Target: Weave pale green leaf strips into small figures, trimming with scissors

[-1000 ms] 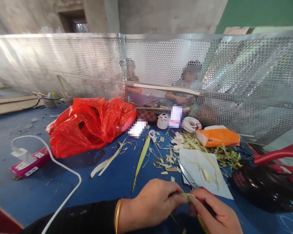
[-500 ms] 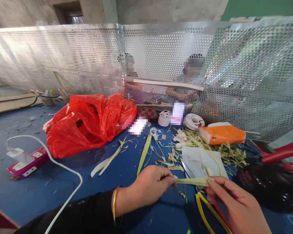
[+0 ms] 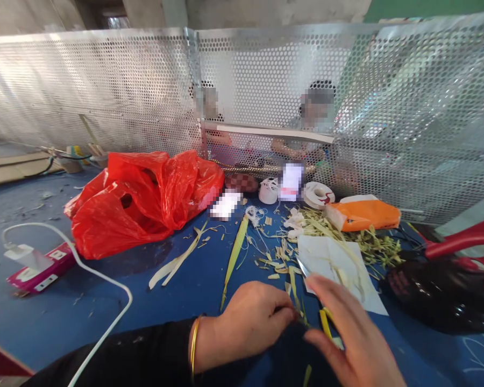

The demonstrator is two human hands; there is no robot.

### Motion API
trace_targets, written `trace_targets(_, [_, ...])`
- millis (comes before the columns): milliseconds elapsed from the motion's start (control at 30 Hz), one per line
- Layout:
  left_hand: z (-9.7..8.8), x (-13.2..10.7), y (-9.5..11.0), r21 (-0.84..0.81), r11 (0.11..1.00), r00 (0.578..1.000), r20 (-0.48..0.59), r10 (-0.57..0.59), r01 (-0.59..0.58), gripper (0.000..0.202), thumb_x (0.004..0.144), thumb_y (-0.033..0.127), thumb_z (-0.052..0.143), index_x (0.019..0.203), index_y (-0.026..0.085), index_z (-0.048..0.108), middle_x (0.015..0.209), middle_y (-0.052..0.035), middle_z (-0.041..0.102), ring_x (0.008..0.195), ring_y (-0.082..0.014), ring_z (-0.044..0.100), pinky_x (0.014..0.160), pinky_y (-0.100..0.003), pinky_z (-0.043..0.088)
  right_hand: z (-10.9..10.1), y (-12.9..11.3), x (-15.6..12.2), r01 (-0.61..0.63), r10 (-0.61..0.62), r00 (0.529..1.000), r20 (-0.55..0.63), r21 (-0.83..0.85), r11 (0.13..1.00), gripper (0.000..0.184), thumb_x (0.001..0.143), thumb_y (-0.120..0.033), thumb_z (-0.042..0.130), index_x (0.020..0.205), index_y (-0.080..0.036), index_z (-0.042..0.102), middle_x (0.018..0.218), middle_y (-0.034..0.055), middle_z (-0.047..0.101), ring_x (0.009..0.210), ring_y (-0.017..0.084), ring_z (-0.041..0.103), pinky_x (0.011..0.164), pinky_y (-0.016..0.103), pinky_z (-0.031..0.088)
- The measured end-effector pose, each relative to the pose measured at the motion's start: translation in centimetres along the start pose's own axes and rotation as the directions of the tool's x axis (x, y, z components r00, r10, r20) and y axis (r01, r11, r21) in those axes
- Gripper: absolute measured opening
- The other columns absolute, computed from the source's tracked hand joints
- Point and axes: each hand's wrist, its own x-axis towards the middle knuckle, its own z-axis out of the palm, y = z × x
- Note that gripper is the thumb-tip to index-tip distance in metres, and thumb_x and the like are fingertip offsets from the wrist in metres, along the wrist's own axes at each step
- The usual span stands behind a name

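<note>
My left hand [image 3: 256, 317], with gold bangles at the wrist, is closed in a pinch low in the middle of the view. A pale green leaf strip [image 3: 292, 285] shows at its fingertips; the part inside the fingers is hidden. To its right, my right hand [image 3: 353, 333] is open, thumb and fingers apart, with nothing visible between them. A yellow-handled tool [image 3: 326, 324] lies partly covered behind the right hand. Beyond both hands are a white paper sheet [image 3: 334, 266], leaf scraps [image 3: 280, 258] and a longer green leaf [image 3: 236, 250].
A red plastic bag [image 3: 137, 209] and a purple power strip [image 3: 44, 274] with a white cable occupy the left. At right sit a black glossy object [image 3: 439, 295], an orange packet [image 3: 365, 214] and a white spool [image 3: 318, 194]. A perforated metal screen [image 3: 262, 70] stands behind; people sit beyond it.
The leaf strip was stretched between both hands; my right hand has now let go and opened, moving left. My left hand stays pinched. The view has shifted slightly.
</note>
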Motion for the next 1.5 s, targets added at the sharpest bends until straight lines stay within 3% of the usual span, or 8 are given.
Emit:
trace_targets(167, [0.7,-0.9,0.7,0.099,0.989,0.994,0.009,0.106,-0.106,0.019,0.082,0.018,0.055,0.074,0.019,0.072,0.073,-0.002,0.072,0.066,-0.0137,0.062,0.056,-0.022,0.037,1.9,-1.8,0.0,0.155,-0.165,0.982,0.094,0.111,0.982,0.052,0.092,-0.02,0.048,0.143,-0.015,0.038,0.108,0.0131,0.072,0.093,0.025,0.07,0.082,0.035,0.057])
trace_targets(400, [-3.3,0.2,-0.5,0.1,0.992,0.995,-0.042,0.087,-0.083,0.024,0.087,0.034,0.056,0.081,0.021,0.074,0.076,-0.0012,0.073,0.073,-0.0136,0.065,0.064,-0.02,0.042,-0.3,-1.3,-0.3,-0.271,0.209,0.955,0.212,0.323,0.907,0.02,0.091,-0.034,0.05,0.092,-0.025,0.069,0.069,0.0056,0.071,0.058,0.019,0.066,0.055,0.026,0.053])
trace_targets(467, [-6.0,0.9,-2.3,0.29,0.955,0.989,-0.144,-0.025,0.066,0.028,0.089,0.036,0.051,0.083,0.022,0.074,0.083,-0.0016,0.073,0.079,-0.0158,0.065,0.07,-0.022,0.043,-0.8,-1.3,-0.4,-0.479,0.421,0.878,0.229,0.429,0.765,0.024,0.089,-0.042,0.052,0.083,-0.025,0.067,0.054,0.0017,0.062,0.047,0.017,0.059,0.048,0.024,0.049])
trace_targets(567, [-10.1,1.1,-5.6,0.538,0.652,0.836,-0.449,-0.316,0.535,0.029,0.089,0.036,0.047,0.088,0.021,0.071,0.09,-0.0066,0.071,0.086,-0.0242,0.065,0.073,-0.031,0.045,-0.9,-1.3,0.1,-0.625,0.643,0.716,0.27,0.658,0.419,0.029,0.086,-0.049,0.056,0.078,-0.023,0.065,0.046,-0.0015,0.052,0.044,0.015,0.053,0.047,0.023,0.048])
trace_targets(667, [-12.4,0.7,-8.5,0.533,0.545,0.759,-0.52,-0.392,0.647,0.03,0.085,0.04,0.051,0.08,0.017,0.07,0.085,-0.0135,0.069,0.087,-0.032,0.064,0.071,-0.037,0.046,-0.5,-1.4,0.8,-0.598,0.727,0.588,0.355,0.796,0.095,0.03,0.079,-0.05,0.065,0.074,-0.021,0.065,0.046,-0.0024,0.049,0.041,0.013,0.048,0.043,0.024,0.045])
trace_targets(767, [-12.9,0.5,-9.9,0.542,0.526,0.756,-0.479,-0.446,0.655,0.028,0.078,0.045,0.059,0.069,0.019,0.068,0.081,-0.0115,0.069,0.082,-0.0311,0.066,0.067,-0.035,0.046,-0.2,-1.5,1.2,-0.601,0.734,0.52,0.437,0.798,-0.049,0.031,0.073,-0.049,0.07,0.071,-0.019,0.065,0.046,-0.0025,0.048,0.041,0.012,0.046,0.04,0.023,0.041])
trace_targets(1100, [-12.7,0.9,-10.4,0.559,0.528,0.765,-0.393,-0.51,0.639,0.02,0.076,0.035,0.057,0.072,0.019,0.069,0.085,-0.0126,0.071,0.081,-0.0288,0.066,0.066,-0.033,0.046,0.2,-1.7,1.2,-0.648,0.698,0.522,0.489,0.76,-0.048,0.034,0.074,-0.051,0.07,0.071,-0.019,0.062,0.048,-0.0036,0.048,0.043,0.011,0.046,0.045,0.024,0.04])
trace_targets(1500, [-13.2,0.4,-9.5,0.557,0.579,0.798,-0.327,-0.507,0.596,0.022,0.076,0.032,0.054,0.08,0.016,0.068,0.087,-0.0141,0.07,0.076,-0.0262,0.064,0.06,-0.03,0.042,0.2,-1.5,1.2,-0.577,0.729,0.454,0.512,0.793,-0.198,0.03,0.069,-0.045,0.076,0.066,-0.02,0.061,0.052,-0.0033,0.048,0.049,0.01,0.043,0.047,0.021,0.038])
